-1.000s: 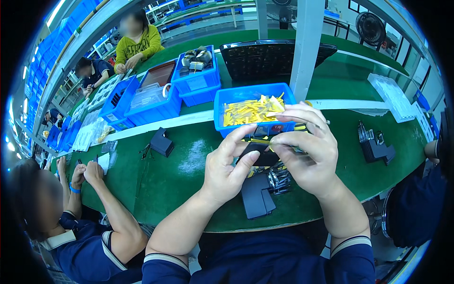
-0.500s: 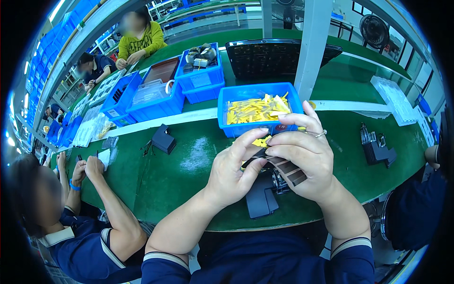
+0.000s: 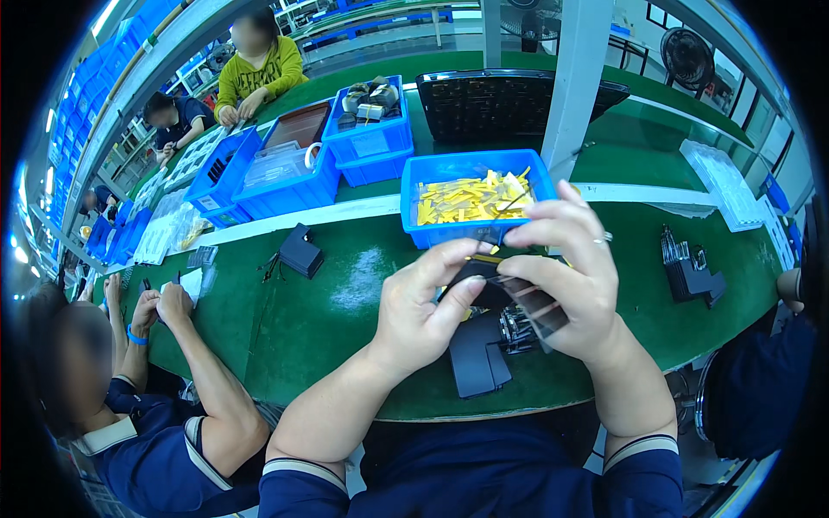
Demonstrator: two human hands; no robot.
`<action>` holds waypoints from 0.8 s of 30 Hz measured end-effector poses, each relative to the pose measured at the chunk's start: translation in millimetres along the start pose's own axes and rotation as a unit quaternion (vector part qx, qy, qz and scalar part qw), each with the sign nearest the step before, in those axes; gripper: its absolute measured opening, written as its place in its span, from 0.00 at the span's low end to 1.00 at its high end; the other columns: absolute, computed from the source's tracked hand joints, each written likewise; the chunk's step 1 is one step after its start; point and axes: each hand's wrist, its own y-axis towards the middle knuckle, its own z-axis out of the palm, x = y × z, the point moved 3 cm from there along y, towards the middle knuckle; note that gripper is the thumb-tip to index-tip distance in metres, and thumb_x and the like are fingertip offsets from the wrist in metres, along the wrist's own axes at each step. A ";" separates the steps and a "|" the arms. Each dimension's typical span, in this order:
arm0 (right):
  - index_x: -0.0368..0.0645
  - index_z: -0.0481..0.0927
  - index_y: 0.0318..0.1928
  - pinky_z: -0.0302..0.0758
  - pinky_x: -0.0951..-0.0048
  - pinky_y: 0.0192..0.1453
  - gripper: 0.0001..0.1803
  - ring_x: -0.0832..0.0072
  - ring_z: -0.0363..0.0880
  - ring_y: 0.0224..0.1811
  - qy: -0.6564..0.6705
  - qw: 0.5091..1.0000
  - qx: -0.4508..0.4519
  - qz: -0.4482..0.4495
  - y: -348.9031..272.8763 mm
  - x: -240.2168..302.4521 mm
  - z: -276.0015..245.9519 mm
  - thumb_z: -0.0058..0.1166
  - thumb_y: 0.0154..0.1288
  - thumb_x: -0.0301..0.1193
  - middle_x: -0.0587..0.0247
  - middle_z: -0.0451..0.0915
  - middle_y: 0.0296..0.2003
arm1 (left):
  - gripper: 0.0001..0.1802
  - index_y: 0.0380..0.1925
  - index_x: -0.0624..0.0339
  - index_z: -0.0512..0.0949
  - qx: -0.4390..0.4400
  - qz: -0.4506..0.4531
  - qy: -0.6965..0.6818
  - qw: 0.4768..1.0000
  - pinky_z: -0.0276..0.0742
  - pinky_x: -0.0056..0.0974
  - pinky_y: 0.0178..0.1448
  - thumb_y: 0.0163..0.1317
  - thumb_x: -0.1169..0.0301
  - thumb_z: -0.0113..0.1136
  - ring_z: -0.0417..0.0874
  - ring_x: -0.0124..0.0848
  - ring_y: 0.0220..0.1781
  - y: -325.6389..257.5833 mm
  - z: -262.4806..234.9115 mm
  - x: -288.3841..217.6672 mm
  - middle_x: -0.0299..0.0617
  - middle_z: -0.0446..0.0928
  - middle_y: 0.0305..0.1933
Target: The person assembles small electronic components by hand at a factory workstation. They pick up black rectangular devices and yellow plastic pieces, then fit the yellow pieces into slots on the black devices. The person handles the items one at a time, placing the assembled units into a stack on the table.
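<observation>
While the left hand [image 3: 423, 306] pinches one end of a black part [image 3: 527, 302], the right hand [image 3: 570, 276] clasps its other end (above the green bench [image 3: 311, 319]), just before a blue bin [image 3: 473, 197] of yellow strips [image 3: 466, 200]

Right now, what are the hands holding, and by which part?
Both hold one small black ribbed part: the right hand grips its right end, the left hand pinches its left edge.
</observation>
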 end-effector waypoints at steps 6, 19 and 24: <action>0.40 0.80 0.33 0.74 0.68 0.38 0.12 0.65 0.79 0.32 0.059 0.993 -0.092 0.054 -7.0 -3.3 2.5 0.62 0.43 0.20 0.61 0.80 0.29 | 0.15 0.49 0.64 0.65 -0.017 -0.123 -0.214 0.969 0.77 0.32 0.48 0.63 0.78 0.53 0.81 0.28 0.44 -0.5 1.4 3.9 0.48 0.80 0.43; 0.34 0.79 0.34 0.74 0.73 0.36 0.06 0.69 0.79 0.29 0.234 0.931 -0.034 0.280 -20.9 -20.3 22.5 0.59 0.53 0.19 0.56 0.79 0.28 | 0.17 0.52 0.66 0.63 -0.005 -0.149 -0.270 0.951 0.77 0.33 0.50 0.64 0.79 0.51 0.80 0.30 0.46 -0.5 3.2 2.0 0.51 0.80 0.43; 0.34 0.78 0.35 0.73 0.74 0.37 0.06 0.69 0.79 0.30 0.221 0.939 -0.038 0.262 -20.9 -19.4 22.7 0.58 0.55 0.20 0.56 0.79 0.29 | 0.18 0.53 0.67 0.63 -0.012 -0.133 -0.282 0.950 0.77 0.34 0.51 0.64 0.80 0.50 0.81 0.31 0.47 -0.9 4.2 5.0 0.52 0.79 0.44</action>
